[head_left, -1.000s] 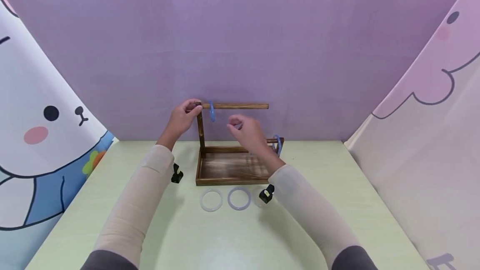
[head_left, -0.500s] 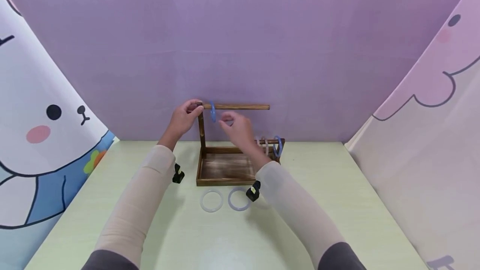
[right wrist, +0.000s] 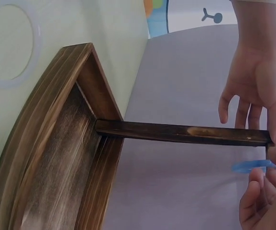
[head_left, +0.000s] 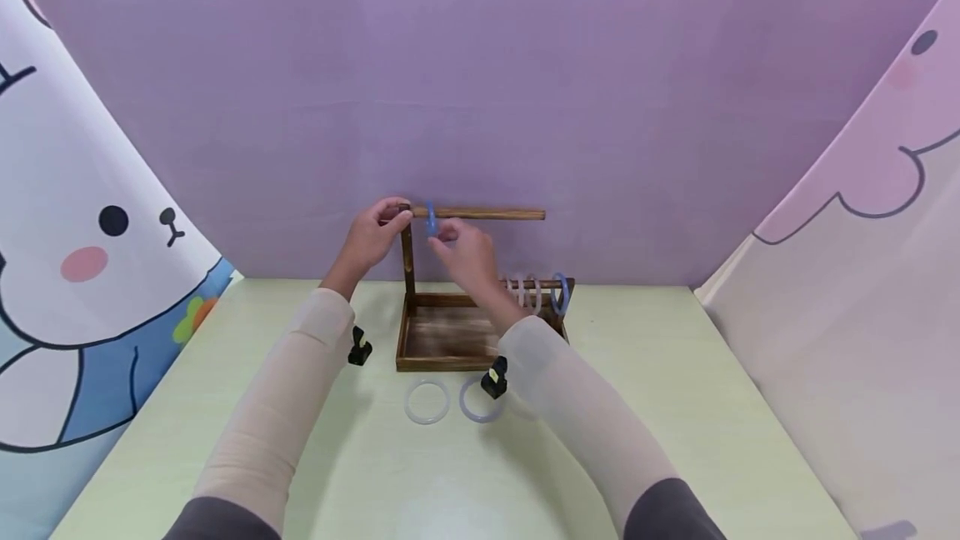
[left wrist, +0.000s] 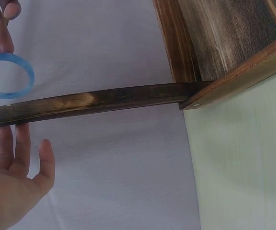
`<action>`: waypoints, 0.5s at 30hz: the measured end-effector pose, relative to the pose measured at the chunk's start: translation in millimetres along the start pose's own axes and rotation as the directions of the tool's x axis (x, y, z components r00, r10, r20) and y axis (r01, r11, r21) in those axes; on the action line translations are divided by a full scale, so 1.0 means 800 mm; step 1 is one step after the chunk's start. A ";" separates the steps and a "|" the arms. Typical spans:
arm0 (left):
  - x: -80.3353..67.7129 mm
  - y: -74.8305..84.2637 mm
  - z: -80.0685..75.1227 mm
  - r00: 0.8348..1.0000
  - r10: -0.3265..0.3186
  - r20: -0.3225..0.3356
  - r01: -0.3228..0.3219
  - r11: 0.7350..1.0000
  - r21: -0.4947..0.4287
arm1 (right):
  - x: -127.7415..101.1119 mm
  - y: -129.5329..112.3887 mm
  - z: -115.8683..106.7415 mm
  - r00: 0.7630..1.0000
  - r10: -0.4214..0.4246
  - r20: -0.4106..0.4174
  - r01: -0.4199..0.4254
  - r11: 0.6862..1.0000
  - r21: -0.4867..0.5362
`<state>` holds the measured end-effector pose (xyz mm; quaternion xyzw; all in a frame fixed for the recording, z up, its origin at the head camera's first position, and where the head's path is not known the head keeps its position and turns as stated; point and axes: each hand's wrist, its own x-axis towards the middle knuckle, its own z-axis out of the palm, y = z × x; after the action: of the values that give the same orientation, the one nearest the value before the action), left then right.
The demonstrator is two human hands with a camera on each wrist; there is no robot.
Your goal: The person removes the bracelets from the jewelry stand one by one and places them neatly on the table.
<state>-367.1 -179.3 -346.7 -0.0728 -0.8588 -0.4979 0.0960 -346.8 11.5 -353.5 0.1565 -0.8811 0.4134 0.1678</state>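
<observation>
Purple cloth (head_left: 480, 65) hangs behind a pale desk (head_left: 720, 407), with cartoon-printed sheets on both sides. On the desk stands a wooden rack: a shallow tray (head_left: 442, 364), a tall post (head_left: 408, 261) at its left end and an upper bar (head_left: 495, 213) reaching right from the top of the post. A blue bracelet (head_left: 432, 226) hangs around that bar, near the post. The right grip (head_left: 467, 255) is closed on the bracelet, thumb and fingers on opposite sides of its edge, and lies just right of it, below the bar. Left of the bracelet, the left grip (head_left: 371, 233) holds the top of the post, its little finger apart from the wood. Another blue bracelet (head_left: 560, 294) and some pale ones (head_left: 536, 296) hang on the lower bar, beyond the right forearm. Before the tray lie a white bracelet (head_left: 427, 422) and a lavender bracelet (head_left: 462, 400), the latter partly hidden by a black wrist camera (head_left: 494, 378).
</observation>
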 end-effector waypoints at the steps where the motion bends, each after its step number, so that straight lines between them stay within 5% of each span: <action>1: 0.000 0.000 0.000 1.000 0.003 -0.003 -0.003 1.000 0.001 | 0.001 -0.002 0.001 1.000 0.008 0.000 -0.008 1.000 -0.004; 15: 0.002 -0.003 0.000 1.000 -0.002 -0.006 0.001 1.000 -0.002 | 0.007 -0.014 0.006 0.996 0.091 -0.025 -0.092 0.996 -0.009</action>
<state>-368.8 -180.7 -348.5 -0.0707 -0.8581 -0.4990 0.0982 -348.3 0.4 -346.4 0.1101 -0.8874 0.4179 0.1603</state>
